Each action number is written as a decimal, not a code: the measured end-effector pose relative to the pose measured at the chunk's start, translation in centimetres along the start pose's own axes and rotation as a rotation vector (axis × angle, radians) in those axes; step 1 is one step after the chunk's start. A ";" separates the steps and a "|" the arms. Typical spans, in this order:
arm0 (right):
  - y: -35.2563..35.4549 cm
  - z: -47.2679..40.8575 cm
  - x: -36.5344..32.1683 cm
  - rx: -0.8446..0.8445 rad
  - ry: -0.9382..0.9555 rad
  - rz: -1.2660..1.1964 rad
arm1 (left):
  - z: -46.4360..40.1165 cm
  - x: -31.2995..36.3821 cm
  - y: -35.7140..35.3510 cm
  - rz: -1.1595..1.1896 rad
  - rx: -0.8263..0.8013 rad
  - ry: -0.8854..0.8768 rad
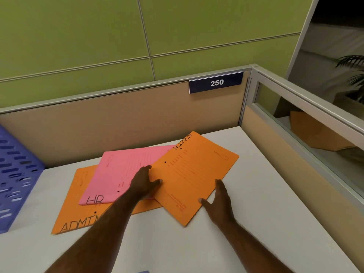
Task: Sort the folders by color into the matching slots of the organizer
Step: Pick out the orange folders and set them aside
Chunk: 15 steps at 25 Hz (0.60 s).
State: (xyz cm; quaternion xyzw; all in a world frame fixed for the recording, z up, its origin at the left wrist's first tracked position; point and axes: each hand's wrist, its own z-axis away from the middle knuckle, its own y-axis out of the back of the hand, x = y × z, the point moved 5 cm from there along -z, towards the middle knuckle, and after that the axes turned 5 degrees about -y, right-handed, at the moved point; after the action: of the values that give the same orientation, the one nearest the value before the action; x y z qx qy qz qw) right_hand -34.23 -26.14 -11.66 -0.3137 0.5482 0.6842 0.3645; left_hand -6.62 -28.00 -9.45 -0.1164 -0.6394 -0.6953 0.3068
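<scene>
So both forearms come in from the bottom of the frame and meet at the top orange folder (194,174), which sits right of center on the white desk (266,203). The right hand (218,201) is at the folder's near right edge with fingers fairly straight, thumb lying on the cover; looks like it's resting or sliding under the edge rather than clamped, and I can't tell if any fingers are underneath. The left hand (144,181) is on the folder's left edge, fingers spread, thumb on the orange cover and the other fingers toward the pink folder (122,174); it could be starting a pinch, but I can't say for sure. The hands are apart, one on each side of that folder. Its long axis runs diagonally, from the near corner at lower center up to the far corner with ADMIN written on it, so it's skewed to the desk edge. It overlaps the pink HR one, which overlaps a second orange ADMIN folder (78,209) at the lower left. The bit that matters: the purple organizer (17,174) is way over at the left edge of the frame, well apart from the pile, so I'd guess the folder has to go left across the others, and the left hand is the nearer one. Behind it all is the tan partition (118,131).
</scene>
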 end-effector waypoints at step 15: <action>0.8 0.5 0.0 0.012 0.029 -0.035 | 0.8 3.5 4.0 0.341 0.310 -0.068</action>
State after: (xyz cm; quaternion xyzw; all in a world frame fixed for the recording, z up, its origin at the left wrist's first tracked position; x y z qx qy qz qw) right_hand -34.92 -25.74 -11.19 -0.3310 0.5520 0.6698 0.3703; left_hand -7.25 -28.13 -4.16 -0.1976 -0.7198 -0.5224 0.4122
